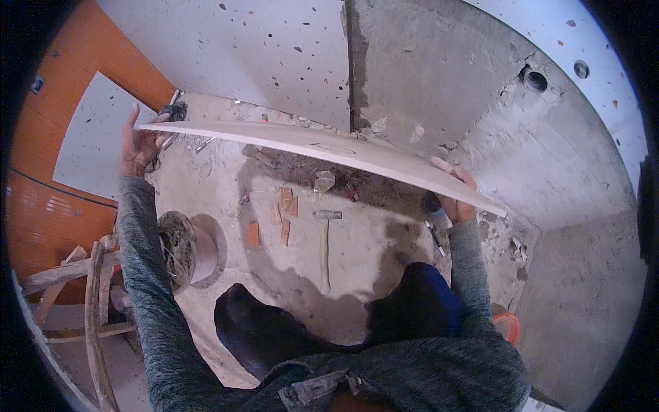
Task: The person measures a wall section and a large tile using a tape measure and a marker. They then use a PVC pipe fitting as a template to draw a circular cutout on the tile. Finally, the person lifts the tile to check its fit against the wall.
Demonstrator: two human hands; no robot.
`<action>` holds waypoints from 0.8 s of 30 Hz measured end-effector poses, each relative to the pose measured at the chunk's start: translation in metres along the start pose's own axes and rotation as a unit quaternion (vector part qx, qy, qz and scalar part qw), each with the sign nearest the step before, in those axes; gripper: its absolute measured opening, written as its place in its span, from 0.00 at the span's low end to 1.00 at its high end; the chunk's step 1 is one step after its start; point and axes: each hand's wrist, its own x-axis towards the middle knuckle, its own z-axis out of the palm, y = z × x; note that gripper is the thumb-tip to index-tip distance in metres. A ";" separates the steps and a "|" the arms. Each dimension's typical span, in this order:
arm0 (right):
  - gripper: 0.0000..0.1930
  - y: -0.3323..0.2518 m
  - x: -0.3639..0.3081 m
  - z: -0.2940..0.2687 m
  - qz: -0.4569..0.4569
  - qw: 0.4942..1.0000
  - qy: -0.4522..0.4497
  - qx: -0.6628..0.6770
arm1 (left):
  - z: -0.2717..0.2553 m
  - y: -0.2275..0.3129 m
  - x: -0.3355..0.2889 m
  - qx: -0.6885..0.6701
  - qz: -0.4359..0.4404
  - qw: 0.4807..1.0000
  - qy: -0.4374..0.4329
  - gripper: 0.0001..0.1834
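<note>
A large, thin, pale tile hangs in front of me, seen nearly edge-on, its right end lower than its left. My left hand grips the left end, thumb and fingers around the edge. At the other end my right hand is closed on the tile, fingers over the upper edge and palm below. A mark like a drawn oval shows on the tile's near face. Beneath it on the floor lie a wooden-handled hammer, several orange tile pieces and a pen-like tool near my right hand.
A bucket of grey mortar stands left, beside a rough wooden frame. Speckled tiles cover part of the far wall; bare cement with a pipe opening continues to the right. An orange ring-shaped rim shows at lower right.
</note>
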 end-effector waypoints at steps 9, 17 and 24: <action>0.23 0.029 0.009 0.012 -0.111 0.957 -0.021 -0.267 | 0.012 -0.031 0.063 0.029 0.236 0.953 0.187 0.19; 0.23 0.025 0.024 0.028 -0.177 0.976 -0.031 -0.119 | 0.032 -0.118 0.123 -0.139 0.257 0.935 0.199 0.36; 0.14 0.028 0.026 0.047 -0.226 0.914 0.055 -0.332 | 0.012 -0.150 0.156 -0.185 0.242 0.942 0.139 0.41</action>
